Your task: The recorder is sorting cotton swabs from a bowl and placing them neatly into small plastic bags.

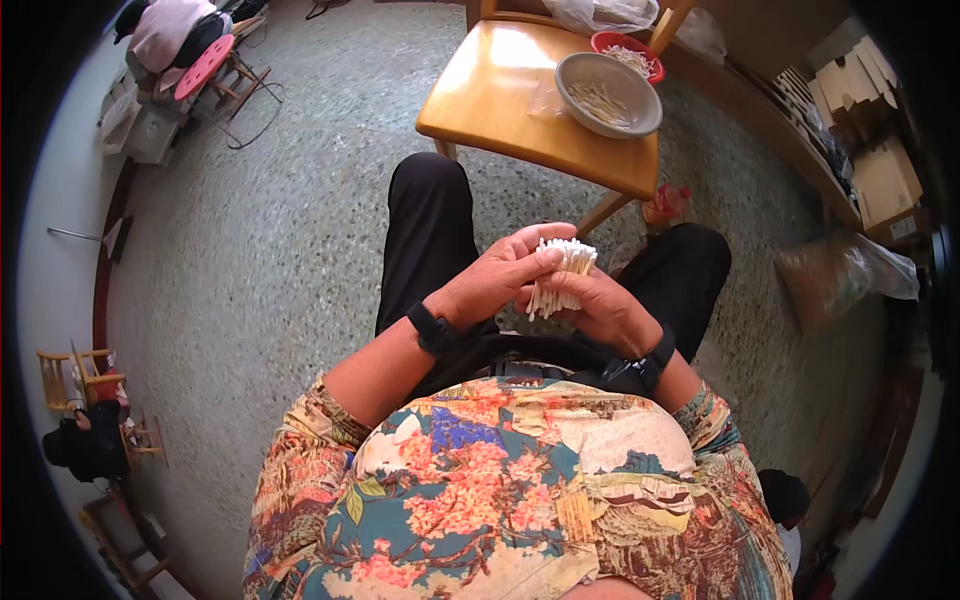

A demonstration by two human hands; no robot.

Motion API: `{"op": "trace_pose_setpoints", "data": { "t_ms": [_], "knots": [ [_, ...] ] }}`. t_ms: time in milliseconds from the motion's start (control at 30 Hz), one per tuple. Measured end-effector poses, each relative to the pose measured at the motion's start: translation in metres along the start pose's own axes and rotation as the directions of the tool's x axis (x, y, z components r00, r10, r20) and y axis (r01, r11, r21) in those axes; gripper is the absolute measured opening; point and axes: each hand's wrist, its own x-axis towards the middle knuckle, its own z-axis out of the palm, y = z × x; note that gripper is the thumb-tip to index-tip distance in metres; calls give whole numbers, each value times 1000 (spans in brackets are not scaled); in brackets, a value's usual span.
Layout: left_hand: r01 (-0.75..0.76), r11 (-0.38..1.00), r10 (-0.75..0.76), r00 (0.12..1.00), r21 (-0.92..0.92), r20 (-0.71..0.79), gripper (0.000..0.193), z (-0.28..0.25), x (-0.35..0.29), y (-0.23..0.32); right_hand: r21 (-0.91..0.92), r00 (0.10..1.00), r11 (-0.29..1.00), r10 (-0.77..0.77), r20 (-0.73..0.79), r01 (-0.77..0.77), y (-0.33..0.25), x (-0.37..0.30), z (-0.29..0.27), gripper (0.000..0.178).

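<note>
Your two hands meet in front of your lap, between your knees, fingers curled round one thick bundle of cotton swabs [568, 262]. Your left hand [497, 275] grips it from the left, its thumb lying against the upper part near the white tips; your right hand [606, 310] closes on it from the right, its thumb pressed across the sticks lower down. The bundle stands slightly tilted, with white tips showing at its upper end and more at its lower end. The fingers behind it are partly hidden from you.

A black band [432, 328] circles your left wrist, and a dark watch [645, 366] your right. Your black trousers [428, 225] and patterned shirt [470, 470] lie beneath and behind your arms.

Beyond your knees stands a wooden chair [490, 85]. On its seat, toward the right, a grey bowl [645, 115] holds more swabs; just behind it, a red basin [657, 68] holds swabs too. Farther right, a clear plastic bag [825, 275] lies near cardboard boxes [885, 190]. Well apart on your left, a person [175, 32] is near a pink stool [205, 66] on the speckled floor [240, 270].
</note>
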Motion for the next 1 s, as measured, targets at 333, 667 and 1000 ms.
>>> {"op": "trace_pose_setpoints", "data": {
  "t_ms": [333,667,1000],
  "knots": [
    [-382,200,371,882,902,291,112,11,-6,19,69,993,997,54,-107,-47,-16,0,2,29],
    [-343,143,439,863,928,251,94,13,-1,5,74,993,997,21,-116,-12,-3,0,0,25],
    [-331,37,470,839,943,276,94,24,-1,10,-83,990,997,-19,-140,7,4,3,-2,29]
  ]
}}
